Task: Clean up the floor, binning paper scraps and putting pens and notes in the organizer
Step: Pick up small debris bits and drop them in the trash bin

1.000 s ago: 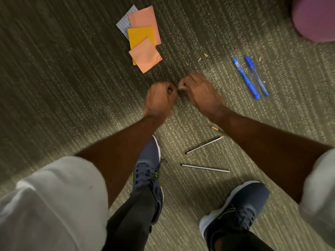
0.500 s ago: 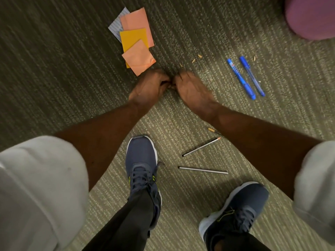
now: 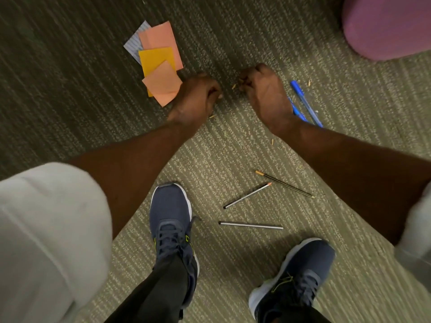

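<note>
Tiny tan paper scraps [image 3: 233, 86] lie scattered on the carpet between my hands. My left hand [image 3: 196, 96] is a closed fist just right of the sticky notes [image 3: 161, 64], with a pale bit showing at its edge. My right hand [image 3: 263, 89] is down on the carpet with its fingertips pinched together at the scraps. It covers part of two blue pens [image 3: 305, 103]. Three thin pencils [image 3: 247, 195] lie nearer my feet. The notes are an overlapping pile of orange, yellow and lined sheets.
A purple rounded object [image 3: 387, 26] sits at the top right. My two blue shoes [image 3: 171, 220] stand on the striped carpet [image 3: 70, 89] at the bottom. More scraps lie near my left wrist [image 3: 212, 116] and beyond the pens [image 3: 309, 82].
My hands touched one another a second ago; they have now parted. The right hand moved right toward the pens, and the left fist stayed beside the notes.
</note>
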Action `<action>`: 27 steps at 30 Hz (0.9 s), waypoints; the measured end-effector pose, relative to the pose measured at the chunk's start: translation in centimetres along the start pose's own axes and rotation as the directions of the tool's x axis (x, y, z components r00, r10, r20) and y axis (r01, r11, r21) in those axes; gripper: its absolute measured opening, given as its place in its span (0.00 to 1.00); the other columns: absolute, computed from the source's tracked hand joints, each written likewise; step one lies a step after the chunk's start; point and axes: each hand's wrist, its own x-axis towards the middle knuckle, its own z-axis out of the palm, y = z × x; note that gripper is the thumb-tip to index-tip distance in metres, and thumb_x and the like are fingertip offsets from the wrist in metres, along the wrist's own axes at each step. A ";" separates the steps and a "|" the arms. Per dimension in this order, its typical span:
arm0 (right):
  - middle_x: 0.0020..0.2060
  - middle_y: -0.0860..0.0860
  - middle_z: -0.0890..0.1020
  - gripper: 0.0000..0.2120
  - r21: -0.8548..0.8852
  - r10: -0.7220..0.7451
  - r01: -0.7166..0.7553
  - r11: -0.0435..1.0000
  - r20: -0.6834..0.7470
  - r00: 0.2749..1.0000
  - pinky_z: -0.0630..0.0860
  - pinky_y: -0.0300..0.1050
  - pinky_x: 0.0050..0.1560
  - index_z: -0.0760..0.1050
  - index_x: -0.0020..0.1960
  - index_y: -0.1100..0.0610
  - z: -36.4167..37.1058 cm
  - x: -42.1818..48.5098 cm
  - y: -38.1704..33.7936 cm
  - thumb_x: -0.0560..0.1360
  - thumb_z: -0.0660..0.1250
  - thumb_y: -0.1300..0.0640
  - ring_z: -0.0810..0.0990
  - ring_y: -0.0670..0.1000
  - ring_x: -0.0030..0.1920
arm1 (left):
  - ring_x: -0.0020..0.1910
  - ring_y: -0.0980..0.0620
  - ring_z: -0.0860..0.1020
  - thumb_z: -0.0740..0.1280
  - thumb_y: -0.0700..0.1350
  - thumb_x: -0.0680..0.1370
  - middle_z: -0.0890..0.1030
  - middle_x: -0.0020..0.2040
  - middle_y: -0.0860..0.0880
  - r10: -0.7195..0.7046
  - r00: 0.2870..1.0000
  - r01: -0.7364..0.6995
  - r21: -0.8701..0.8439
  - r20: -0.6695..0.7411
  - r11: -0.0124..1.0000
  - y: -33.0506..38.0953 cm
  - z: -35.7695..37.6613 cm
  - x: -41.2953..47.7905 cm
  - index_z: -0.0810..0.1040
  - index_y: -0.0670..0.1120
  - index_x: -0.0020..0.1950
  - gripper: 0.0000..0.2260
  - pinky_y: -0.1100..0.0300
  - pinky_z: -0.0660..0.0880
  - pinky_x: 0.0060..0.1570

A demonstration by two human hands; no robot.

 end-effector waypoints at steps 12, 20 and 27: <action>0.51 0.58 0.77 0.10 -0.202 -0.164 0.170 0.964 0.047 0.985 0.75 0.48 0.52 0.77 0.52 0.59 0.0 1.7 0.4 0.76 0.58 0.65 0.77 0.56 0.49 | 0.47 0.44 0.78 0.66 0.44 0.78 0.80 0.46 0.43 0.122 0.977 -0.139 0.092 0.172 0.986 -0.4 -1.1 1.7 0.85 0.43 0.45 0.09 0.53 0.70 0.42; 0.50 0.63 0.77 0.10 -0.324 -0.224 0.237 0.916 0.079 0.971 0.74 0.56 0.55 0.75 0.54 0.68 0.0 1.1 0.1 0.74 0.63 0.67 0.75 0.62 0.52 | 0.52 0.40 0.77 0.60 0.44 0.81 0.78 0.52 0.41 0.179 0.973 -0.213 0.255 0.148 0.943 -0.1 -1.2 2.0 0.80 0.41 0.51 0.11 0.49 0.68 0.48; 0.54 0.57 0.76 0.11 -0.199 -0.311 0.332 0.922 0.129 0.942 0.73 0.50 0.56 0.74 0.56 0.59 0.9 1.0 1.0 0.82 0.55 0.57 0.75 0.56 0.54 | 0.46 0.47 0.77 0.64 0.45 0.79 0.78 0.48 0.45 0.038 0.999 -0.039 0.025 0.030 0.999 -1.4 -0.2 0.3 0.78 0.43 0.48 0.07 0.52 0.72 0.45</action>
